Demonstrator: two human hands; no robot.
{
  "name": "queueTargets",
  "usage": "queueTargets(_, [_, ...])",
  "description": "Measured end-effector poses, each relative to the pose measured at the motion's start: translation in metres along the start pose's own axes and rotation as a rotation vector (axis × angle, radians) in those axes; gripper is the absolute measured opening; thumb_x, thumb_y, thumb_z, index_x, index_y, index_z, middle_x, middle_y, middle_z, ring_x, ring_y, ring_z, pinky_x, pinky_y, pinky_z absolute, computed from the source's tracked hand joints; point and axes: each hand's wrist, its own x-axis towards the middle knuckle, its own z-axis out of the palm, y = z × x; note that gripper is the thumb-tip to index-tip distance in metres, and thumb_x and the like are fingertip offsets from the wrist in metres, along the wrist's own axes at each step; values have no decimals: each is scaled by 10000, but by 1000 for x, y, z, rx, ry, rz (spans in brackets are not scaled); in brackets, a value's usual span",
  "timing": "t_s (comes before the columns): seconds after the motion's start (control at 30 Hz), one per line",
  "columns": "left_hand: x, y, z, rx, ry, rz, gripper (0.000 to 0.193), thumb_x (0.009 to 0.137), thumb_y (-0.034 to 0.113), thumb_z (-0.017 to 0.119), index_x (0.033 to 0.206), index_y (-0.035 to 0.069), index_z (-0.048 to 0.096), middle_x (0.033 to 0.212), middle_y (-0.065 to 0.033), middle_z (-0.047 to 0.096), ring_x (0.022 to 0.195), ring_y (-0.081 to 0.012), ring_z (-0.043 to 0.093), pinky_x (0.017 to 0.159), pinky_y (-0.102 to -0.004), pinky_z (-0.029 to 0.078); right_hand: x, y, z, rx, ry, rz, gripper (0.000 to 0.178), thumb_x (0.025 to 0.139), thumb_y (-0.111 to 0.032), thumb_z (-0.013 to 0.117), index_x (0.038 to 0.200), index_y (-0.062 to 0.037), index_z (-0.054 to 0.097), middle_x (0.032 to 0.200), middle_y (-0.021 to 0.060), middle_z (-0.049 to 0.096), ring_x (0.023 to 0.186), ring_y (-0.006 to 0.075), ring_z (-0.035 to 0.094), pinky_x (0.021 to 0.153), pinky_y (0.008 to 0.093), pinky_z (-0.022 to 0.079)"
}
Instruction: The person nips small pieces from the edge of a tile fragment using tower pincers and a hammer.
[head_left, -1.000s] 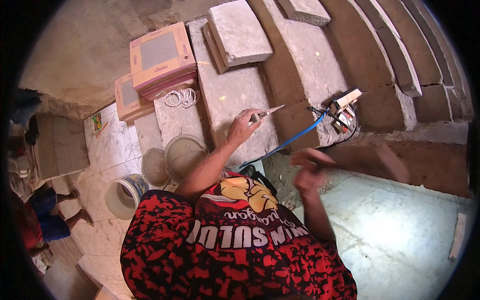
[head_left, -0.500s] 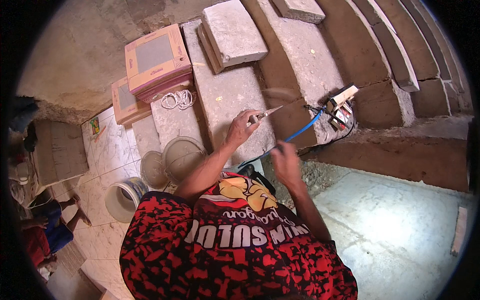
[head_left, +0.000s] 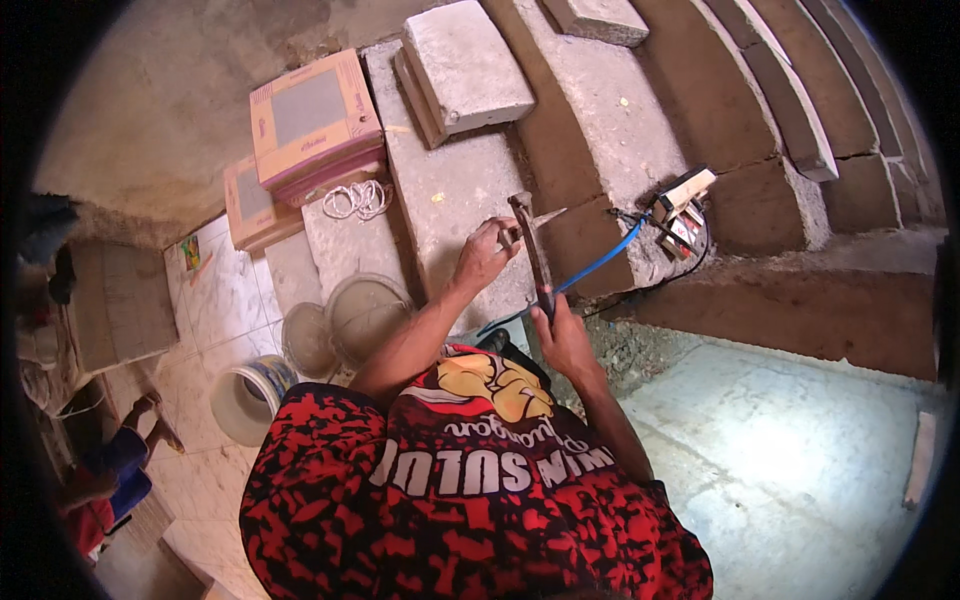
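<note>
At the bare concrete steps [head_left: 480, 175], a hammer [head_left: 541, 262] crosses a pointed tool [head_left: 549, 216]

The left hand [head_left: 482, 258] has its grip curled round the pointed tool, whose taper runs rightward over a brown step face [head_left: 577, 250]; whether the tip touches that face, I cannot tell. The right hand [head_left: 563, 335] has a closed grip on the lower handle of the hammer, which lies across the view of the pointed tool with its head just beyond it. Contact between the two is likewise unclear.

As far as can be judged, the work is under way and not finished, since both tools are in hand and brought together at one spot. No clear notch or hole shows near the tip, so how much is done is hard to say, and what is left equally so. Neighbouring faces look bare and unfinished. Farther left, the cardboard boxes [head_left: 312, 105] look closed, and a coil of white rope [head_left: 357, 200] lies beside them, untouched
</note>
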Motion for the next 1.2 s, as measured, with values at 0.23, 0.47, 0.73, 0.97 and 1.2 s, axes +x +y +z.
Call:
queueTargets(0.23, [-2,0,-13,-85,32,-80,333,787,93,684,1103,38,595,1057,-143,619,944,-297,609,837,-364,489,-25,-93,-99,570,703,-681,341,980,-315,459,983,23,504,674,89,551,523,185,539,522,307,491])
queueTargets(0.47, [-3,0,7,8,-29,-1,328,789,71,681,1100,31,583,1049,-147,613,959,-295,603,831,-361,491,-1,-3,-12,-173,-31,6,241,951,-253,521,1035,-29,492,748,179,624,582,295,609,579,415,488])
queueTargets(0.73, [2,6,-7,-96,-2,-120,317,806,81,667,1108,19,590,1088,-163,597,974,-307,599,847,-367,488,-23,-87,-93,600,703,-756,482,952,-448,493,800,7,535,629,92,568,539,184,568,510,314,471])
queueTargets(0.97, [-1,-37,29,44,36,151,352,801,110,676,1127,28,573,1090,-174,608,1041,-339,578,896,-395,469,-6,-18,-21,-25,32,-81,339,974,-288,480,1076,29,545,702,114,612,601,209,605,567,288,478])
queueTargets(1.2, [0,-7,9,-3,30,106,438,744,59,705,1155,34,554,1098,-162,610,1034,-337,584,887,-402,476,-17,-85,-93,673,703,-916,533,930,-512,494,889,20,514,653,98,568,532,210,566,525,319,488])
